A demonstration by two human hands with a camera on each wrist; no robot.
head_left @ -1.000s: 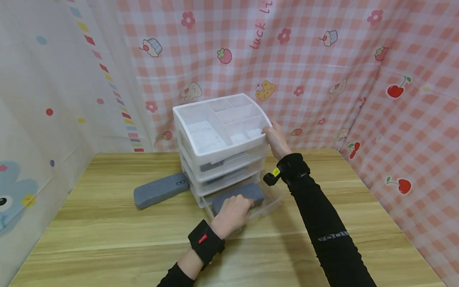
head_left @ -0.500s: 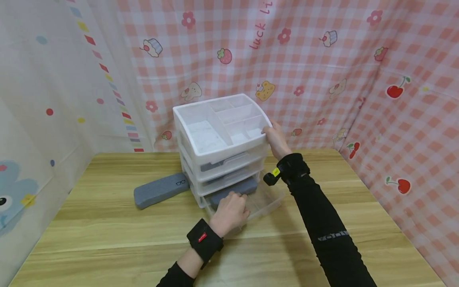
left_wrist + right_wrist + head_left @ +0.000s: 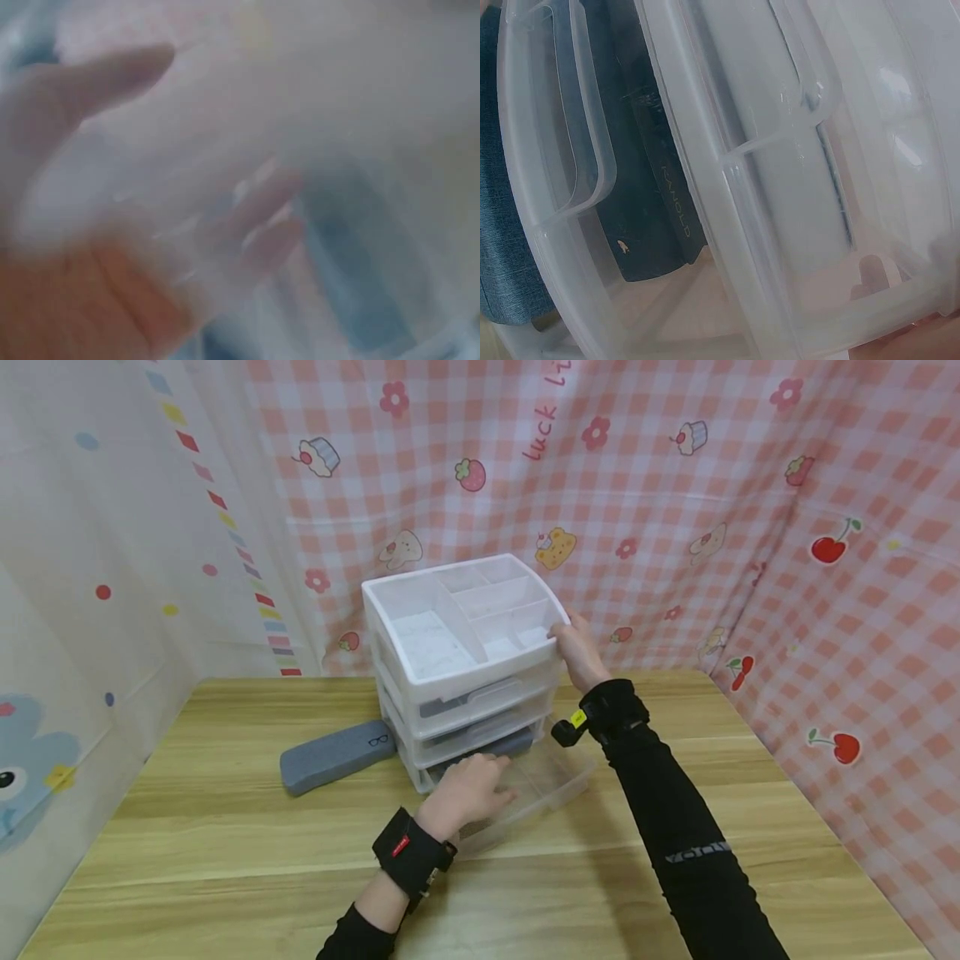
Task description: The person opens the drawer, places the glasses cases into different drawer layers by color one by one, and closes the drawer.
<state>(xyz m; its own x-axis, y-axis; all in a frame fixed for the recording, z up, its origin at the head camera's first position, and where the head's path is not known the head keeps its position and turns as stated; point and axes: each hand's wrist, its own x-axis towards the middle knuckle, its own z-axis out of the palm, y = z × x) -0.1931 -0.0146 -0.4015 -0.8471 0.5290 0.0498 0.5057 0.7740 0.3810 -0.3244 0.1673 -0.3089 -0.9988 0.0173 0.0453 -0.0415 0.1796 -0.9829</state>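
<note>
A white plastic drawer organizer (image 3: 427, 693) stands on the table with its bottom clear drawer (image 3: 551, 789) pulled out. My left hand (image 3: 468, 789) is over the front left of that drawer, fingers loosely extended and thumb apart. Behind it a blue-grey glasses case (image 3: 517, 742) lies in the drawer, its back part under the drawer above. My right hand (image 3: 577, 652) grips the organizer's top right edge. A second grey-blue glasses case (image 3: 337, 757), with a glasses print, lies left of the organizer. The left wrist view is blurred; the left thumb (image 3: 112, 79) stands apart from the fingers.
Through the drawer fronts in the right wrist view, a dark case with gold lettering (image 3: 637, 150) is visible. The organizer's top tray (image 3: 427, 643) has several compartments. A checked curtain (image 3: 660, 527) hangs behind the wooden table (image 3: 225, 860).
The glasses case in the bottom drawer has slid back, deeper into the organizer. My left hand has come off it, moving slightly left with its fingers loosened. My right hand keeps its place.
</note>
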